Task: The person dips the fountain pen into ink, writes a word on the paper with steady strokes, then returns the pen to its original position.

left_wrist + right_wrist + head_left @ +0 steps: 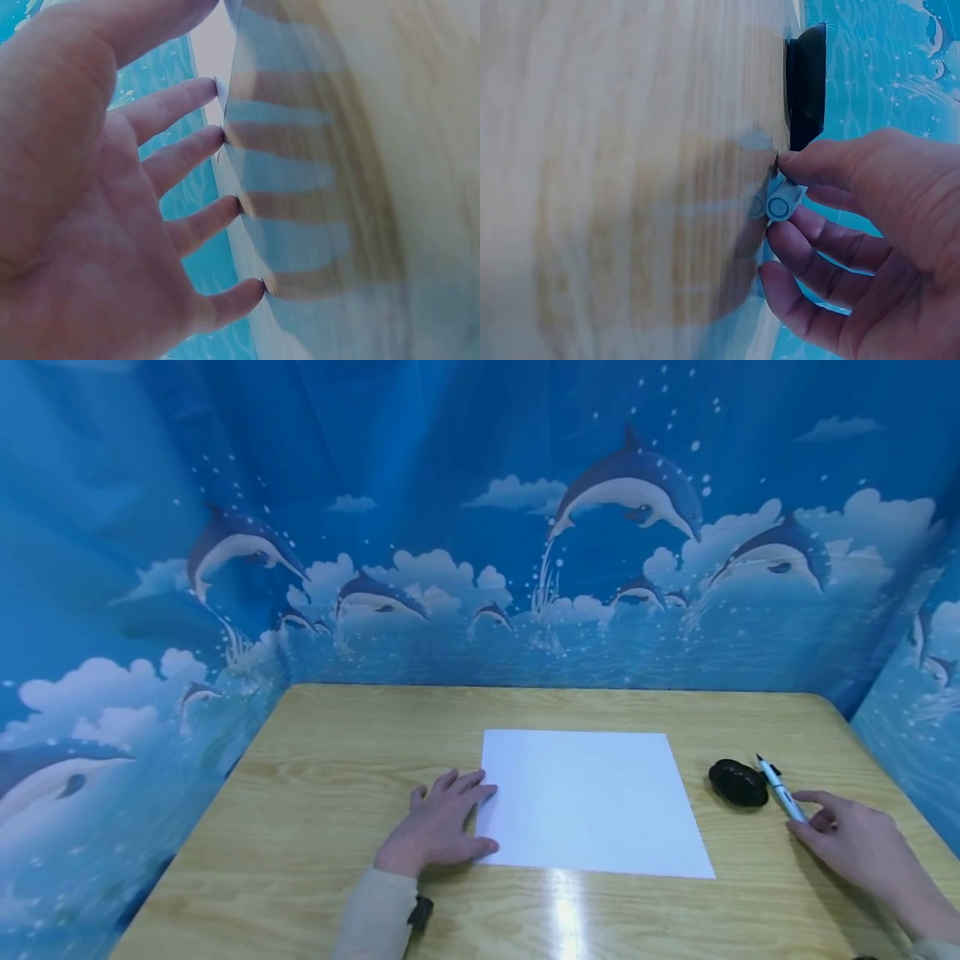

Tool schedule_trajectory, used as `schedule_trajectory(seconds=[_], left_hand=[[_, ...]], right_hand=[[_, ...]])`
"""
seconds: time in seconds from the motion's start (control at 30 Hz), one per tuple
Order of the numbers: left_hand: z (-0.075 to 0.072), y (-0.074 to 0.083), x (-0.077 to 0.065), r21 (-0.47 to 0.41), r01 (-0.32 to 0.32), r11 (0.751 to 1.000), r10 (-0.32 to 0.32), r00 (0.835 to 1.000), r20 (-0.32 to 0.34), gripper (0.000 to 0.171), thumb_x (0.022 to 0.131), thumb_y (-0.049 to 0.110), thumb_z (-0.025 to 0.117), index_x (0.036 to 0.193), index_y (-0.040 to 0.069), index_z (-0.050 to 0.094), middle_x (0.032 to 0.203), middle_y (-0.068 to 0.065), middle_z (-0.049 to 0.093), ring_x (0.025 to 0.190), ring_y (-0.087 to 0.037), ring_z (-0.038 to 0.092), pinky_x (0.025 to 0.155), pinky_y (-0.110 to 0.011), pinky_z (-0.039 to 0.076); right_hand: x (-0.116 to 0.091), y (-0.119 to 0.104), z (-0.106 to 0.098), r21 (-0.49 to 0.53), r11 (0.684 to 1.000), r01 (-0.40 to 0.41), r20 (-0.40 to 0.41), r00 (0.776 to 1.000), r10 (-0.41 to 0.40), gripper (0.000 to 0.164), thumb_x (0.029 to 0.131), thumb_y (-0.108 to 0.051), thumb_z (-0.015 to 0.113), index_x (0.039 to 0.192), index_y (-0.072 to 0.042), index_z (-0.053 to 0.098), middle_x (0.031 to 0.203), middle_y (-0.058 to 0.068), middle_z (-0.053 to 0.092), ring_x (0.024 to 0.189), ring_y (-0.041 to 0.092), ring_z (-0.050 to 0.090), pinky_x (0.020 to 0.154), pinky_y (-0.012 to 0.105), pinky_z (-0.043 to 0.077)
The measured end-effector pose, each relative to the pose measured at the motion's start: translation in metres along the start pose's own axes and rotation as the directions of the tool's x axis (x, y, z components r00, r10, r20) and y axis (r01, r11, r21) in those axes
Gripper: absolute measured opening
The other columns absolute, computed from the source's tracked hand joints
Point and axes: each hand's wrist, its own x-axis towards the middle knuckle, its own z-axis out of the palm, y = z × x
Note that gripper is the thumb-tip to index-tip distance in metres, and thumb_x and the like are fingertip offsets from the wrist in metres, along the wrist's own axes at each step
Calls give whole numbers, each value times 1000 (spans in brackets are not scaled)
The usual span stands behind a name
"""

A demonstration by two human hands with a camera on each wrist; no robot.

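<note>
A blank white sheet of paper (585, 802) lies flat on the wooden table. My left hand (442, 822) is spread at the paper's left edge, with its thumb and some fingertips on the sheet. In the left wrist view the fingers of the left hand (112, 195) are straight and apart, fingertips touching down. At the right, my right hand (855, 839) pinches the near end of a pale blue marker pen (782, 790) with a dark tip. The right wrist view shows the pen's round end (778, 208) low against the tabletop, between thumb and fingers of the right hand (877, 225).
A glossy black rounded object (738, 782), resembling a computer mouse, sits between the paper and the pen, close to the pen. The wooden table (360, 735) ends at a blue dolphin-print curtain (450, 527) behind and at both sides.
</note>
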Motion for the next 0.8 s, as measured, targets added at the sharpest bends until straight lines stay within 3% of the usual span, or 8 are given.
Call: schedule_trajectory(seconds=[0.17,0.37,0.6,0.8], left_hand=[[0,1,0,8,5,1000,-5,1000,2,74,88,54,73,152,27,49,168,-1,34,155,-40,26,115,-79,21],[0,0,-1,12,6,1000,-6,1000,5,74,88,55,73,152,27,49,168,-1,33,156,-40,25,115,-78,21],[0,0,-1,12,5,1000,-5,1000,3,74,89,54,73,153,27,48,168,-1,33,156,-40,25,115,-79,21],[0,0,-1,3,3,1000,-3,1000,-1,74,89,54,73,153,27,49,168,-1,34,155,-40,25,115,-79,21]], right_hand=[[0,-1,-1,10,1000,-8,5,1000,8,40,89,-14,72,118,13,62,69,1,68,58,14,55,52,33,40],[-4,-5,-1,42,999,22,-95,995,-18,34,87,-9,73,114,12,66,70,3,70,59,15,59,52,31,41],[-10,-12,-7,79,997,-9,-144,989,20,37,90,-13,74,117,11,67,76,8,73,58,0,55,52,22,42],[-18,-16,-11,93,996,17,-157,988,-2,33,90,-16,73,113,8,71,76,6,74,60,-13,48,53,20,39]])
